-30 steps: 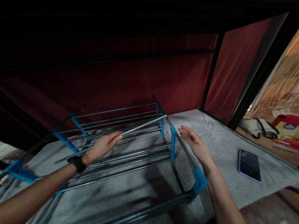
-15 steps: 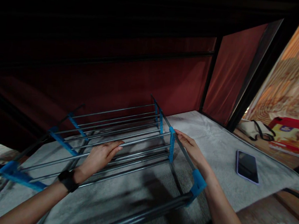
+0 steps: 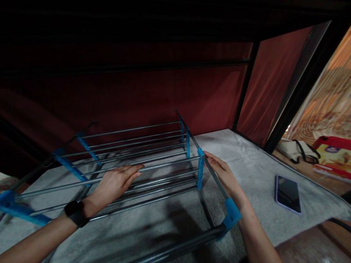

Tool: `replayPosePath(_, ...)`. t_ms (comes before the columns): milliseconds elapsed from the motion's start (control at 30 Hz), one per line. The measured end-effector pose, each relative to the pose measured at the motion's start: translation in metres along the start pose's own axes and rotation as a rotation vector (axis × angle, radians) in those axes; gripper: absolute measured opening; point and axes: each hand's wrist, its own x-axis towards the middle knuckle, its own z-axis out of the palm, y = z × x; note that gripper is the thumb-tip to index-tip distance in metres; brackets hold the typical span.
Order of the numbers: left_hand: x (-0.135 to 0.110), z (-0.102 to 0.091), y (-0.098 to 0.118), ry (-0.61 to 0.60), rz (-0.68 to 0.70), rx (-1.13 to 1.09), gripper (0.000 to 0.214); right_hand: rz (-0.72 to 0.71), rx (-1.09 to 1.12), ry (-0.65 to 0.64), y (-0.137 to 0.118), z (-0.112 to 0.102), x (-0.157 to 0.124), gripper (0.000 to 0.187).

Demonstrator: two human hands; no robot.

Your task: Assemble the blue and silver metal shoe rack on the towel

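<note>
On the grey blanket point(image 3: 252, 163), seen from the head camera, a metal drying rack point(image 3: 148, 166) with blue plastic joints lies folded flat at the centre. The left hand point(image 3: 114, 183) lies palm down on its middle rods, fingers straight and pressed together, pointing toward two o'clock; the rods run crosswise under the fingertips. The right hand point(image 3: 223, 174) lies along the rack's side rail, fingers close together and reaching toward ten o'clock, almost at a blue joint point(image 3: 200, 170); I cannot tell whether the thumb closes under the rail. A black watch point(image 3: 76, 213) sits on the left wrist. A dark phone point(image 3: 288, 193) lies on the blanket at three o'clock from the right hand.
</note>
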Motion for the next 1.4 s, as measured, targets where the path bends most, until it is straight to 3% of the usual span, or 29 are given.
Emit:
replayPosePath(333, 0.000, 0.015, -0.007, 0.048, 0.106, -0.014, 0.057, 0.009, 0.043, 0.002, -0.001, 0.001, -0.001, 0.055)
replayPosePath(567, -0.003, 0.021, -0.007, 0.119, 0.092, -0.037, 0.054, 0.016, 0.058, 0.002, 0.000, 0.000, -0.001, 0.052)
replayPosePath(1067, -0.002, 0.014, -0.001, -0.009, -0.041, -0.080, 0.070, -0.007, 0.057, -0.016, -0.003, 0.002, -0.001, 0.054)
replayPosePath(1400, 0.007, 0.010, 0.002, -0.104, -0.112, -0.097, 0.068, -0.021, 0.033, -0.006, -0.002, 0.000, -0.001, 0.052)
